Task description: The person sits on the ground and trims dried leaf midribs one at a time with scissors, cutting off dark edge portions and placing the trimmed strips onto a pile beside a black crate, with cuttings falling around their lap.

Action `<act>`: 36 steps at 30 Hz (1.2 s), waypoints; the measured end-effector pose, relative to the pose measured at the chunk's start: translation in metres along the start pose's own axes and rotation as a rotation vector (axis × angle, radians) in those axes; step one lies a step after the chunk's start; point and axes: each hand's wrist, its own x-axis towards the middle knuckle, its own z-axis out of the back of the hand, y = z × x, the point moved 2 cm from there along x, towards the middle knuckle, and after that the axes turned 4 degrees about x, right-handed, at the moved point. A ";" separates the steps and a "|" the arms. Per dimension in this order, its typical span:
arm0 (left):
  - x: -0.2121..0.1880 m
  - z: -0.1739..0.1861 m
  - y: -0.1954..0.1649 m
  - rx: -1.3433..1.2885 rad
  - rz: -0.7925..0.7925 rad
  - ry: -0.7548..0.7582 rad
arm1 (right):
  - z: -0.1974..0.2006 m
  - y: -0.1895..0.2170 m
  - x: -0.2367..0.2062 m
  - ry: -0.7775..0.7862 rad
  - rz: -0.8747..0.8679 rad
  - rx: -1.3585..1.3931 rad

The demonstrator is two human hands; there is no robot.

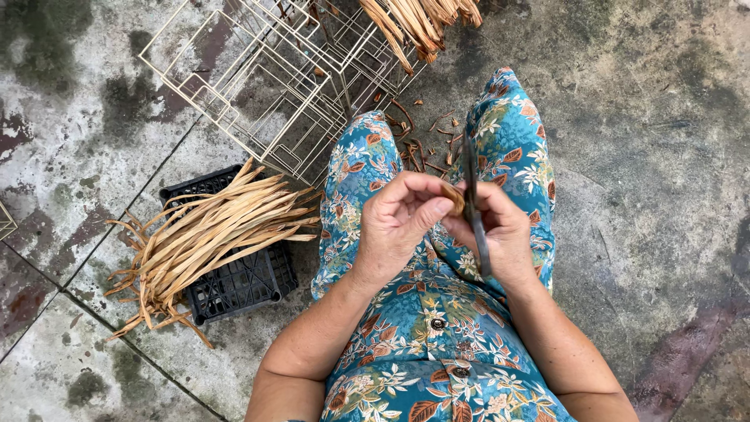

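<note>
Bundle of dried leaf strips [207, 238] atop crate [242, 285], wire frames [273, 78] behind, left of knees.

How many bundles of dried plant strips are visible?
2. One bundle of dried strips lies on the black crate, left of the person; a second bundle is at the top edge, partly cut off.

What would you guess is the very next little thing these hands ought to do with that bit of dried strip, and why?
Probably draw the dark blade across the strip end. The left hand pinches that short tan piece at its fingertips, the right hand grips the blade right against it, and brown trimmings already lie on the floor between the knees.
</note>
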 end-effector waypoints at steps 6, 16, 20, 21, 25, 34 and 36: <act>-0.002 0.023 0.052 0.377 0.652 0.256 | 0.037 0.022 -0.008 -0.139 0.165 0.326; 0.048 0.069 0.080 -0.590 0.491 -0.205 | 0.085 0.060 -0.027 0.759 0.261 0.543; 0.058 0.096 0.049 -0.547 0.353 -0.375 | 0.114 0.063 -0.021 1.020 0.177 0.578; 0.059 0.099 0.041 -0.523 0.317 -0.417 | 0.121 0.065 -0.019 1.033 0.152 0.565; 0.054 0.092 0.015 -0.157 0.166 -0.282 | 0.143 0.062 -0.012 0.980 -0.176 0.207; 0.032 0.051 -0.006 0.492 0.209 0.196 | 0.091 0.002 0.002 0.384 -0.317 -0.228; 0.027 0.044 -0.011 0.535 0.237 0.292 | 0.079 -0.002 0.006 0.408 -0.282 -0.148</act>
